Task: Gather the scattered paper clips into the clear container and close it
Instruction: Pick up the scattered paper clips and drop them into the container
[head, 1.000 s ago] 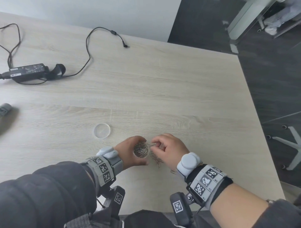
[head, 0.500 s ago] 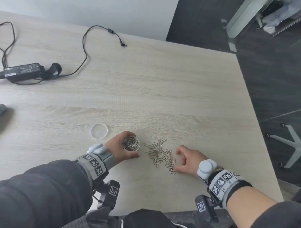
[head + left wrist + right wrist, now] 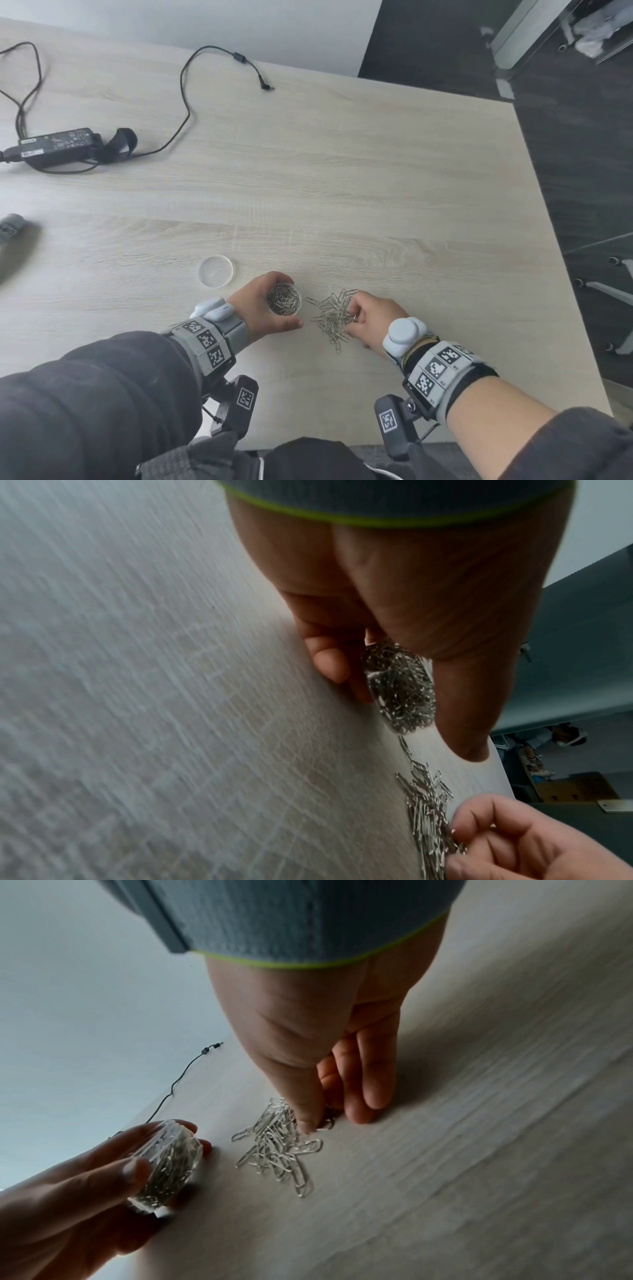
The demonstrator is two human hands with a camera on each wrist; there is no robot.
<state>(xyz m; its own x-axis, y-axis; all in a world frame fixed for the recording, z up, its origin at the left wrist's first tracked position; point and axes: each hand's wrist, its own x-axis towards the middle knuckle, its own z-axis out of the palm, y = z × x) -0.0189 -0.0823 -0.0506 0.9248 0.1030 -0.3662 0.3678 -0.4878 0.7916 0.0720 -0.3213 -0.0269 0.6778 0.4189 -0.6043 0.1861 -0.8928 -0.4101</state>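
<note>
A small round clear container (image 3: 280,305), part full of silver paper clips, stands on the wooden table near the front edge. My left hand (image 3: 292,298) grips it around its wall, fingers behind and thumb in front. It shows again in the left wrist view as the container (image 3: 400,685) and in the right wrist view as the container (image 3: 167,1164). Just right of it lies a loose pile of paper clips (image 3: 332,320). My right hand (image 3: 355,317) is down on the pile's right edge, thumb and fingers pinching a few clips (image 3: 327,1122). The clear lid (image 3: 216,270) lies flat to the container's left.
A black power adapter (image 3: 58,144) and its cable (image 3: 185,102) lie at the back left. A grey object (image 3: 10,226) sits at the left edge. The table's right edge (image 3: 561,260) drops to dark floor, where a chair base (image 3: 613,294) stands.
My right hand left the container's mouth, swung out to the right of the pile, then came back onto its right edge and pinched clips. The left hand kept holding the container.
</note>
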